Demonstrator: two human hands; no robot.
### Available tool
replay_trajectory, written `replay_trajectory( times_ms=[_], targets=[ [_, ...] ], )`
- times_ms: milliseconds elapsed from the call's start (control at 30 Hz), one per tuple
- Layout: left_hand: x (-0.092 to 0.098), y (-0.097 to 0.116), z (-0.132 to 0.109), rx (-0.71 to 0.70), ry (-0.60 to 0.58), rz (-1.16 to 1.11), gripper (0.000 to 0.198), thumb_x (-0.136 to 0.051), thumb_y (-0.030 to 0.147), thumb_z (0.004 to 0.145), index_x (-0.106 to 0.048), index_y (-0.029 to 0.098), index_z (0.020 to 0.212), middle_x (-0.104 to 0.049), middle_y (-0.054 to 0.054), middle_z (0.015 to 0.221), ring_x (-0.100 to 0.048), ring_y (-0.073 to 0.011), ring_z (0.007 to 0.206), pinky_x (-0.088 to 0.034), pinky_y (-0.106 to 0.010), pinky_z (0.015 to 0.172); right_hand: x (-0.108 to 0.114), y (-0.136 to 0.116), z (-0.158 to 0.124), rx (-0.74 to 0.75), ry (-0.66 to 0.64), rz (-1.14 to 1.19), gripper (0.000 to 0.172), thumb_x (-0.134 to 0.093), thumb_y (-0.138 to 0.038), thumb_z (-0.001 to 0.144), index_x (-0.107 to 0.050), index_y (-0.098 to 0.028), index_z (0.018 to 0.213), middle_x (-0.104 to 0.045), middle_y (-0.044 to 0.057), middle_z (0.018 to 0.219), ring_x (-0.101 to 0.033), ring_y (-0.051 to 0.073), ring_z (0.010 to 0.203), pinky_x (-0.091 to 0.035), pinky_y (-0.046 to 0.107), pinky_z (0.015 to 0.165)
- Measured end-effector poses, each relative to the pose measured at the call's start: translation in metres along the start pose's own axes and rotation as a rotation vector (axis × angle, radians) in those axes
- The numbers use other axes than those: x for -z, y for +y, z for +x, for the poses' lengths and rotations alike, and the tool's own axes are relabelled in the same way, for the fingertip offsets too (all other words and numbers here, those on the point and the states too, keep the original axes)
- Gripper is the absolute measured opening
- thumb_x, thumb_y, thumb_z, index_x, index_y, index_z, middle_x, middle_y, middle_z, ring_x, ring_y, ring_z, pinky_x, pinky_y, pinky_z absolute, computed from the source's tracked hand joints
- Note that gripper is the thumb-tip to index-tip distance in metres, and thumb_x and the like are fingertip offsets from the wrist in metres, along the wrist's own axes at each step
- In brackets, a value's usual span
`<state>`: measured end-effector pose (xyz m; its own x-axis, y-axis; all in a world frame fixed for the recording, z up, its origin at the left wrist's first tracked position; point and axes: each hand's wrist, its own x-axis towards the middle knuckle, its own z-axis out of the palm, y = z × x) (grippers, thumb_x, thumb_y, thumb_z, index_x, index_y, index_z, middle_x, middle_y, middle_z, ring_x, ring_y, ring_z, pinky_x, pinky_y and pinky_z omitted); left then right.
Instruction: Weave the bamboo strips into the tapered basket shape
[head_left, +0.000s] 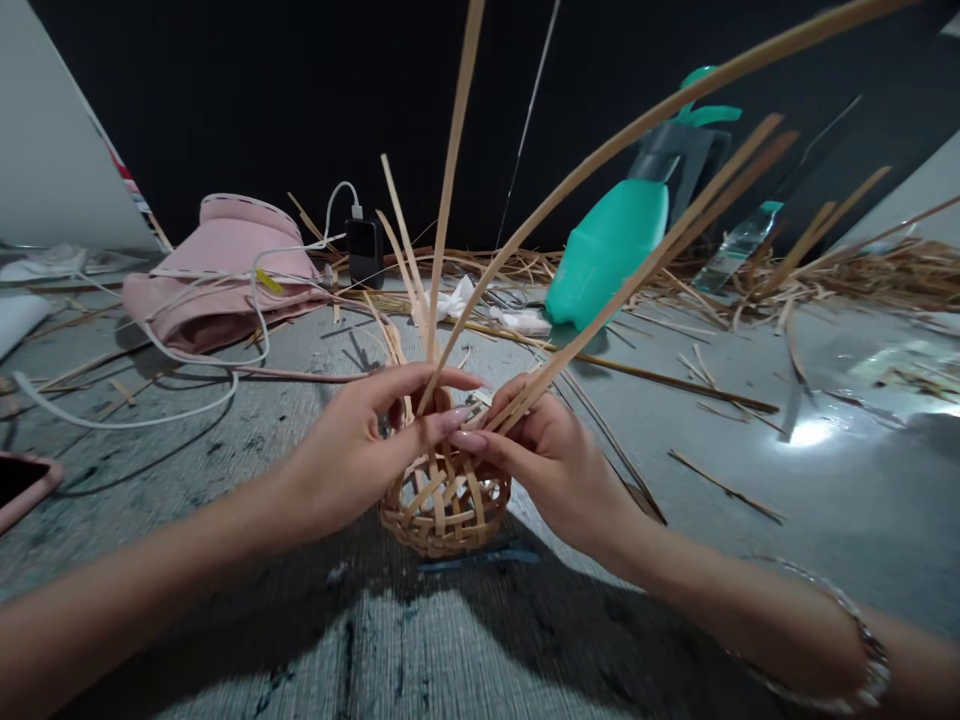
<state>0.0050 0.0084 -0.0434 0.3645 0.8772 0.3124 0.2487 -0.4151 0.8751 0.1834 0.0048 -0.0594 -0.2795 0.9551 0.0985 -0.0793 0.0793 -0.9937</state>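
Observation:
A small woven bamboo basket point(444, 508) stands on the grey floor in the middle of the view, with several long loose strips point(600, 160) rising from its rim. My left hand point(360, 445) curls round the basket's upper left side, fingers pinching a strip at the rim. My right hand point(551, 455) is closed on a bundle of strips that slant up to the right. The fingertips of both hands meet just above the basket's opening. A bracelet point(862, 650) is on my right wrist.
A teal spray bottle point(611, 250) lies behind on the right amid scattered bamboo scraps point(862, 270). A pink pouch point(225, 270), a white cable point(150, 415) and a black charger point(365, 250) lie at the back left. A phone's corner point(22, 485) shows at the left edge.

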Motion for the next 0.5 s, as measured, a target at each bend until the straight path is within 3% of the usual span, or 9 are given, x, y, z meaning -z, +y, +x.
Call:
replay_trajectory(
  times_ms=[167, 300, 400, 500],
  targets=[
    [0.0, -0.002, 0.002, -0.027, 0.027, 0.083, 0.02, -0.06, 0.029, 0.087, -0.068, 0.022, 0.104, -0.068, -0.001, 0.088, -0.063, -0.0173, 0.086, -0.046, -0.03, 0.078, -0.003, -0.008, -0.001, -0.039, -0.044, 0.119, 0.037, -0.082, -0.026, 0.068, -0.045, -0.021, 0.075, -0.068, -0.005, 0.062, -0.071, 0.013, 0.061, -0.057, 0.022, 0.057],
    [-0.001, 0.0, 0.004, -0.016, 0.039, 0.08, 0.02, -0.061, 0.028, 0.086, -0.067, 0.02, 0.103, -0.071, -0.002, 0.093, -0.064, -0.0182, 0.088, -0.048, -0.031, 0.08, -0.004, -0.009, -0.003, -0.082, -0.005, 0.208, 0.041, -0.081, -0.026, 0.071, -0.043, -0.023, 0.086, -0.072, -0.004, 0.067, -0.071, 0.012, 0.062, -0.056, 0.021, 0.055],
    [-0.001, 0.001, 0.004, -0.009, 0.046, 0.118, 0.021, -0.063, 0.027, 0.085, -0.068, 0.021, 0.104, -0.073, -0.002, 0.099, -0.065, -0.0187, 0.092, -0.049, -0.031, 0.082, -0.005, -0.01, -0.004, -0.165, -0.005, 0.234, 0.042, -0.081, -0.031, 0.07, -0.048, -0.022, 0.094, -0.074, 0.0, 0.075, -0.072, 0.015, 0.065, -0.058, 0.025, 0.058],
    [0.0, 0.002, 0.003, 0.009, 0.071, 0.138, 0.023, -0.066, 0.034, 0.084, -0.069, 0.022, 0.103, -0.073, -0.003, 0.103, -0.065, -0.0202, 0.097, -0.05, -0.03, 0.081, -0.004, -0.013, -0.004, -0.188, -0.023, 0.222, 0.029, -0.081, -0.033, 0.07, -0.061, -0.019, 0.085, -0.073, 0.0, 0.074, -0.071, 0.013, 0.066, -0.056, 0.023, 0.06]
  ],
)
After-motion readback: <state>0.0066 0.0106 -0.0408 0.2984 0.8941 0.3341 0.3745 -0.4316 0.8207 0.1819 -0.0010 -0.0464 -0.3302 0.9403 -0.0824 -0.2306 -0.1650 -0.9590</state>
